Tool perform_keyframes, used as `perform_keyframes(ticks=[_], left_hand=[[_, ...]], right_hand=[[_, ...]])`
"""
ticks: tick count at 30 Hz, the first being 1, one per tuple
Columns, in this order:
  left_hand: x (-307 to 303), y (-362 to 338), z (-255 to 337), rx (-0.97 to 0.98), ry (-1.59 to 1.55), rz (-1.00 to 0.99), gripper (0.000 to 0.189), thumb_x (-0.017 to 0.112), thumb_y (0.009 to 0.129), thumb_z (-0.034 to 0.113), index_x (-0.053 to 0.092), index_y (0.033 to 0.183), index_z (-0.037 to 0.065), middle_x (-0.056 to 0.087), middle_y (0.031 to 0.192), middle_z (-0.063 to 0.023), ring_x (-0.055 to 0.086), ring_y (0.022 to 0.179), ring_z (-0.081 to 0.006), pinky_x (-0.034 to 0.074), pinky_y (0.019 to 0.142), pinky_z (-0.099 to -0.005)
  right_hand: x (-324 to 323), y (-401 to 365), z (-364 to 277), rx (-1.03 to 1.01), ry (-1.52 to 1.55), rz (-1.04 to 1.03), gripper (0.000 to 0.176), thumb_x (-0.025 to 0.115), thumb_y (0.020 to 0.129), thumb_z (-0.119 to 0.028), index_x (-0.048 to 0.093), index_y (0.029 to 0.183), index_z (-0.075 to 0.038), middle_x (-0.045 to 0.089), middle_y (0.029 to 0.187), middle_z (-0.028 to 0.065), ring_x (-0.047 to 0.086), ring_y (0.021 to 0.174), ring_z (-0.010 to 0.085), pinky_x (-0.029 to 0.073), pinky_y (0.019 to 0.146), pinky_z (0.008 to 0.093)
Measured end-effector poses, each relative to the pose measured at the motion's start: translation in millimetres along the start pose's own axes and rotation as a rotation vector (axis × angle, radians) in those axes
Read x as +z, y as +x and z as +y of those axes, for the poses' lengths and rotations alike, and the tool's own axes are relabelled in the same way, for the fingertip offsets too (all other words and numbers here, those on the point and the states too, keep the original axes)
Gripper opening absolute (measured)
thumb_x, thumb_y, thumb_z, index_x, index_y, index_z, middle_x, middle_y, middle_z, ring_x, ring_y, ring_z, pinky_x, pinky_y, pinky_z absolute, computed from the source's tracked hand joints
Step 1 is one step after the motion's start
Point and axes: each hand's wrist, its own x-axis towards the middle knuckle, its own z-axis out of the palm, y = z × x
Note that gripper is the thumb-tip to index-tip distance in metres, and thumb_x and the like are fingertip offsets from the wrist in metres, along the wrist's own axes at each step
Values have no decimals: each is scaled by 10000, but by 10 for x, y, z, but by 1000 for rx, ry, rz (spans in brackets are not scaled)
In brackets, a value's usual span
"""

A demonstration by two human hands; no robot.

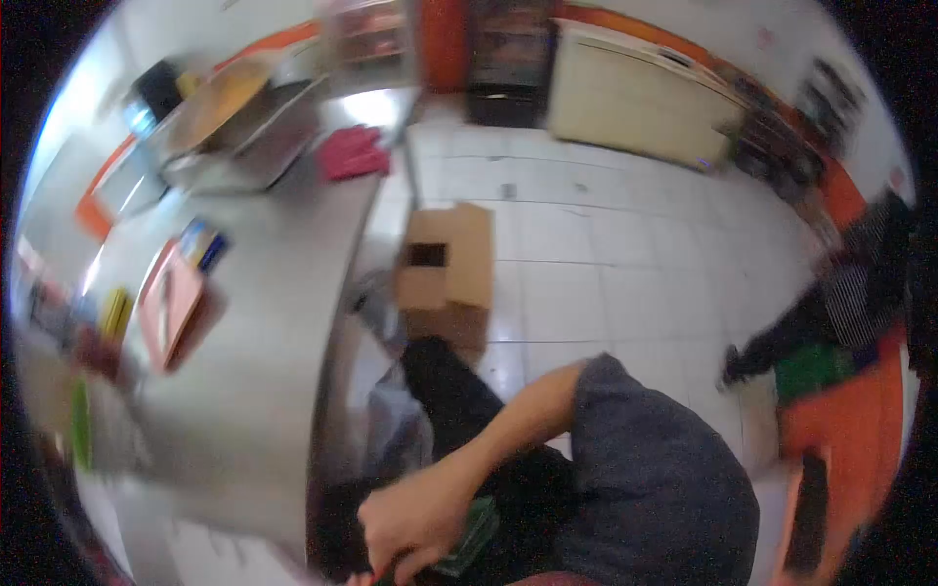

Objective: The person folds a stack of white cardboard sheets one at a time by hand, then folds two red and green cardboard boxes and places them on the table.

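My right hand (415, 523) is low in the view, its bare forearm coming from a dark grey sleeve (655, 469). The fingers are curled closed around something small and dark with a touch of red, mostly hidden at the bottom edge. Just behind the hand shows a green, shiny item (476, 535), partly covered and blurred. My left hand cannot be made out. Black-clothed legs (445, 381) stretch out under the arm, close to a clear plastic bag (396, 420).
A long metal counter (264, 342) runs along the left, bearing a pink tray (168, 303), a pink cloth (354, 153) and a large metal basin (230, 166). An open cardboard box (454, 254) stands on the tiled floor. A white chest (640, 98) is at the back; dark clothing (850, 283) is at right.
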Motion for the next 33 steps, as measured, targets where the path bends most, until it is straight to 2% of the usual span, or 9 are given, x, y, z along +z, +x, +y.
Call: perform_keyframes(ticks=[5, 8, 10, 17, 21, 24, 26, 31, 33], left_hand=[[-91, 151, 113, -101, 100, 128, 131, 754, 769, 125, 659, 742, 38, 654, 668, -63, 612, 607, -143, 476, 565, -272], [-120, 359, 151, -245, -73, 160, 116, 765, 783, 91, 707, 864, 32, 712, 782, -102, 686, 644, -159, 536, 581, -259], [-98, 423, 120, -275, -69, 196, 135, 773, 762, 72, 719, 875, 24, 715, 797, -104, 689, 704, -164, 544, 665, -265], [-176, 325, 24, -310, -83, 206, 168, 774, 769, 80, 717, 913, 14, 717, 835, -113, 691, 741, -161, 548, 672, -271], [-585, 143, -224, -485, -166, 101, 198, 681, 859, 106, 676, 1013, -18, 707, 921, -118, 676, 836, -175, 542, 778, -300], [-657, -66, -466, -618, -441, 129, 289, 550, 965, 222, 666, 1020, -37, 695, 951, -138, 663, 865, -186, 530, 777, -308], [-566, -201, -545, -524, -1333, 335, 383, 486, 993, 280, 647, 1052, -62, 681, 1003, -179, 664, 913, -225, 532, 796, -334], [-504, -304, -651, -432, -1037, 192, 291, 661, 896, 236, 694, 958, -46, 626, 1147, -256, 643, 1028, -332, 512, 886, -414], [-341, -243, -695, -157, -1257, 198, 219, 742, 824, 186, 719, 910, -14, 587, 1216, -275, 613, 1086, -356, 492, 928, -424]], right_hand=[[-487, -136, -66, 228, 727, -81, 517, 661, 867, -316, 556, 1229, 38, 665, 1007, 210, 658, 910, 362, 522, 762, 389], [-467, -57, 88, -118, 624, -122, 769, 708, 814, -286, 329, 1439, -44, 626, 1133, 235, 630, 985, 406, 516, 819, 403], [-396, -71, -120, 513, 270, -139, 776, 706, 807, -244, 303, 1441, -49, 606, 1181, 239, 624, 1038, 399, 499, 866, 386], [-329, -176, -113, 633, 208, 157, 504, 620, 852, -98, 453, 1325, -48, 652, 1040, 222, 673, 946, 326, 508, 807, 362], [-471, -499, 16, 635, 37, 317, 289, 628, 886, -106, 568, 1138, 20, 665, 972, 159, 634, 856, 145, 499, 764, 319], [-474, -579, 112, 638, 303, 748, 297, 653, 883, -129, 569, 1119, 31, 658, 969, 104, 614, 869, 167, 489, 765, 316], [-453, -550, 226, 647, 298, 906, 292, 660, 883, -133, 574, 1114, 23, 643, 987, 74, 601, 890, 175, 478, 780, 312], [-387, -495, 302, 697, 459, 847, 320, 675, 880, -153, 567, 1125, 22, 637, 1003, 84, 592, 900, 158, 472, 807, 315], [-324, -443, 269, 711, 503, 844, 324, 674, 882, -157, 565, 1129, 23, 636, 1005, 84, 592, 897, 157, 472, 811, 315]])
